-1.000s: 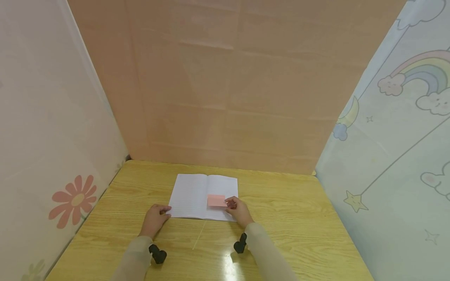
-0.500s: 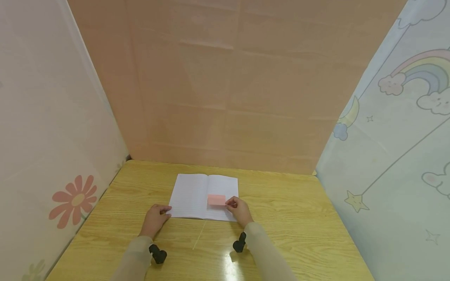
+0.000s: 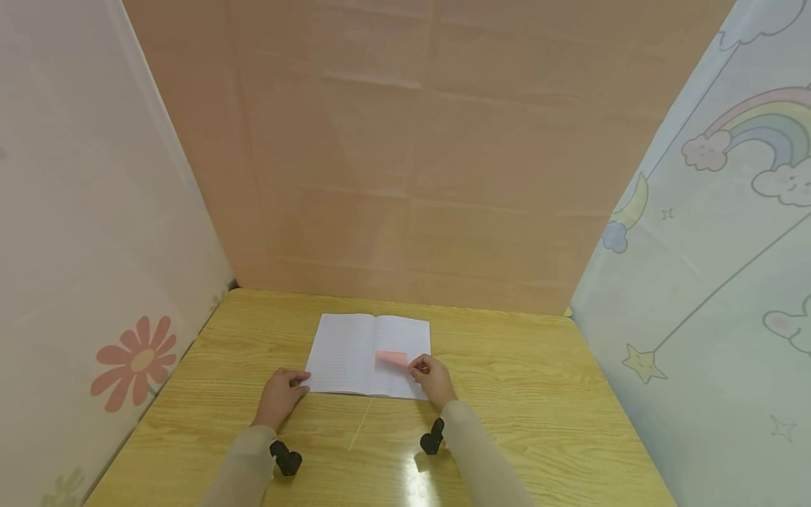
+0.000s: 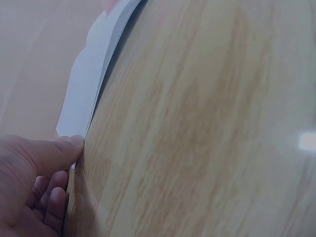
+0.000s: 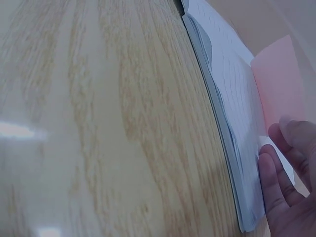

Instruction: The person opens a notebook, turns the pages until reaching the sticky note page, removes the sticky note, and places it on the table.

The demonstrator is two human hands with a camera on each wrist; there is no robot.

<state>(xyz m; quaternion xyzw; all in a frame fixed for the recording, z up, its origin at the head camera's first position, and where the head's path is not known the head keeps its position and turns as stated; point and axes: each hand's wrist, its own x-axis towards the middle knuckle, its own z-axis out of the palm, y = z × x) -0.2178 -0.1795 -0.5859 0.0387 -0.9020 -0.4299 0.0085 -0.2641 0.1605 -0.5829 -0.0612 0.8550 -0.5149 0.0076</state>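
An open lined notebook (image 3: 342,352) lies on the wooden table, its ruled pages facing up. At its lower left corner my left hand (image 3: 280,398) holds the edge, thumb on the paper and fingers curled beside it in the left wrist view. My right hand (image 3: 436,382) pinches the lower right corner of a pink sticky note (image 3: 394,357) between thumb and finger. That corner of the sticky note (image 5: 279,81) is lifted off the right page, and the sheet bends upward. Its top edge lies against the page.
A thin pale ribbon (image 3: 360,422) runs from the notebook's spine over the table (image 3: 519,394). Black wrist-worn devices (image 3: 286,458) sit on both wrists. A brown sheet (image 3: 405,155) stands behind the table, with patterned cloth walls (image 3: 709,282) at the sides.
My right hand has lifted the sticky note's lower right corner, so the sheet now looks folded to a slanted shape. The left hand and the notebook stay in place.
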